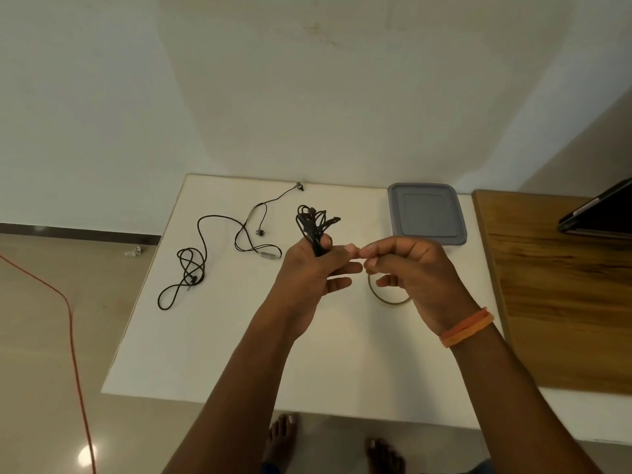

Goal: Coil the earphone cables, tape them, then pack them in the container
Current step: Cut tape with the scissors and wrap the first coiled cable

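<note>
I am seeing the left hand point(309, 268) gripping a bunched coil of thin black earphone cable point(314, 225) above the smooth white table point(212, 336). The right hand point(410, 268) is pinching something tiny. The flat grey square plastic container point(427, 213) is sitting behind.

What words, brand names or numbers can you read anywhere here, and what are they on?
None can be read.
Grey container lid: plain, no label visible.
Coiled earphones in the left hand: no marking visible.
Loose earphones on the table: too small to tell.
Dark device at the right edge: no text shows.
</note>
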Demonstrator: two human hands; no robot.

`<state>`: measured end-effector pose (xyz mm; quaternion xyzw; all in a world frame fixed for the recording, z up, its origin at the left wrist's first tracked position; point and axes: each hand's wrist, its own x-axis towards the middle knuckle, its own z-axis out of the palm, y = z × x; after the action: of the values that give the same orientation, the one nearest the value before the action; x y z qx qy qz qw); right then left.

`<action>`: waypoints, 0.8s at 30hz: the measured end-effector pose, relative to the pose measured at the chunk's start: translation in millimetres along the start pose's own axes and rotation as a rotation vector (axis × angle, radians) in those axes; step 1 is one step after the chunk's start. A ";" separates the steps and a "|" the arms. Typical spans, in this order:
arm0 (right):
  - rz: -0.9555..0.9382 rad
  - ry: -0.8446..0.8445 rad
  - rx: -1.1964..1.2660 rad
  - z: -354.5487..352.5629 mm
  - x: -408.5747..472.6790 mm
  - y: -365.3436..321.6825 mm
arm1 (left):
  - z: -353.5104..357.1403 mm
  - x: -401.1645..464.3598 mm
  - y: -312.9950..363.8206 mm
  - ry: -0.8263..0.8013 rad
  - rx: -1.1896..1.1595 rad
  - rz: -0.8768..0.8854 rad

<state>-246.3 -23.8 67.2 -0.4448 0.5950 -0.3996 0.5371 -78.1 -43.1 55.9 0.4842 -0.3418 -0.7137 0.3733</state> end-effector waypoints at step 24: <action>0.025 -0.039 0.097 11.5 0.6 3.6 | 21.0 -2.8 -10.1 0.059 0.048 -0.198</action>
<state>-235.2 -23.3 62.5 -0.4186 0.5697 -0.4125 0.5745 -99.3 -33.0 54.8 0.5451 -0.2981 -0.7243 0.2991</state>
